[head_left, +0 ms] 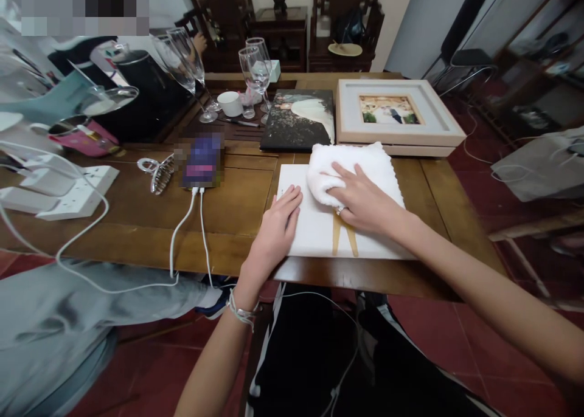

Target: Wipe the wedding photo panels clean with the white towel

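Observation:
A white flat board (314, 234), like a canvas or album cover with a tan mark, lies on the wooden table (228, 204) in front of me. My left hand (277, 222) rests flat on the board's left edge, fingers stretched out. My right hand (360, 198) presses flat on a white towel (351, 161) lying on the board's upper part, fingers spread over the cloth.
Behind the board lie a dark photo print (298, 119) and a framed picture (396, 116). Several wine glasses (255, 70), a white cup (230, 103), a phone (201, 161) with white cables, a hair clip (159, 174) and a power strip (77, 192) sit to the left. Another person's grey-clad leg (68, 326) is at lower left.

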Motion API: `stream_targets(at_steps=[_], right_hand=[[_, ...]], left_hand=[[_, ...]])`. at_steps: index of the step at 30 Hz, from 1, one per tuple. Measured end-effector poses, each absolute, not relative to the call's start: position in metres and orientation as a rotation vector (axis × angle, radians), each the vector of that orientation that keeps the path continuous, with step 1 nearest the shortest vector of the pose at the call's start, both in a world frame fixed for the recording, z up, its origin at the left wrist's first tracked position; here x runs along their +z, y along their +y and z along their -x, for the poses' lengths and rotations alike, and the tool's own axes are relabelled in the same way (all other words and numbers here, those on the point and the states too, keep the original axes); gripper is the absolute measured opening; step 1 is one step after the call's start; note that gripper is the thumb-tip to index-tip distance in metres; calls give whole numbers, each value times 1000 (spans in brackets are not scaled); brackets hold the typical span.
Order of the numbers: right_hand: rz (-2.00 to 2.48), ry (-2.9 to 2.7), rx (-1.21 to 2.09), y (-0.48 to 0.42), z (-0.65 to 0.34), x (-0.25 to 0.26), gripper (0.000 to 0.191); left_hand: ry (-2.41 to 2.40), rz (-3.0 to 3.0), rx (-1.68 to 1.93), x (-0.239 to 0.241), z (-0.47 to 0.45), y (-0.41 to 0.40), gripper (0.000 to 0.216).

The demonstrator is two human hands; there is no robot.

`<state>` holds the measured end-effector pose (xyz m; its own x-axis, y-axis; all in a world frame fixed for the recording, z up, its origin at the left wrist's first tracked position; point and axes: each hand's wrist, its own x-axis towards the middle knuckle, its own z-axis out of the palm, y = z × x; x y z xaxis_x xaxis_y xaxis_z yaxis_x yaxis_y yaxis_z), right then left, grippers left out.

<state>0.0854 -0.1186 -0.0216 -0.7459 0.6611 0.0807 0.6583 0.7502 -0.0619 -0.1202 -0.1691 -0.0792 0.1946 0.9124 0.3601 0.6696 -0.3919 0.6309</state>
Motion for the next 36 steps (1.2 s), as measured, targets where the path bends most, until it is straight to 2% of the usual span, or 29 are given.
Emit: stream_targets(at_steps=[4, 10, 12, 20, 25, 29, 36], right_hand=[[1037, -2909, 100, -160, -84, -19, 43], [858, -2926, 348, -237, -85, -11, 26], [846, -2923, 360, -241, -85, -9, 28], [1173, -2881, 100, -156, -73, -16, 44], [1197, -2877, -69, -123, -57, -20, 48], [1014, -2940, -65, -146, -45, -22, 36], [509, -3015, 191, -214, -63, -8, 23]], left_hand=[[1491, -2149, 1023, -80, 119, -167, 35], [1411, -2206, 969, -77, 126, -163, 38], [1398, -2206, 960, -77, 127, -162, 38], [1403, -2152, 969, -76, 126, -163, 36], [1418, -2107, 1055, -72, 125, -169, 38], [1360, -1960, 1252, -68, 126, -176, 49], [1268, -1966, 1287, -68, 127, -180, 62]])
